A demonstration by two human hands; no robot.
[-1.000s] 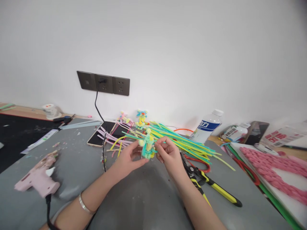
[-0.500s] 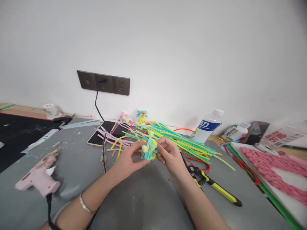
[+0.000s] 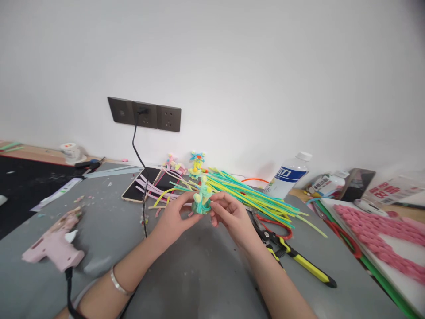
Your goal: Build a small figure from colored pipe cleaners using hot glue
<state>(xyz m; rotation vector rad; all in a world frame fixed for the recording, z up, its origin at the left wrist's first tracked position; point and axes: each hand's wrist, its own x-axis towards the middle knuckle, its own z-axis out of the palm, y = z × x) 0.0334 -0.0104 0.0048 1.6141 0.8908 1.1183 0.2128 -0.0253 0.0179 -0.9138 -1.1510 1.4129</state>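
Note:
A small green and yellow pipe-cleaner figure (image 3: 203, 197) is held upright above the grey table. My left hand (image 3: 179, 213) is closed on its left side, thumb low and fingers behind. My right hand (image 3: 229, 212) pinches at the figure's right edge, with its fingers curled. Just behind the hands lies a bundle of yellow and teal pipe cleaners (image 3: 247, 195). Two finished-looking figures stand by the wall, one blue and yellow (image 3: 197, 165), one pink (image 3: 174, 164).
At left lies a pink hot glue gun (image 3: 55, 250). Yellow-and-black pliers (image 3: 303, 265) and red-handled scissors (image 3: 279, 229) sit right of my arm. A bottle (image 3: 288, 175) stands behind them. Purple pipe cleaners (image 3: 151, 188) cross a phone (image 3: 133, 191). A black cord (image 3: 134, 141) hangs from the wall socket.
The figure has turned in my fingers and shifted slightly left. My right fingers have moved from its upper right side down to its lower right edge.

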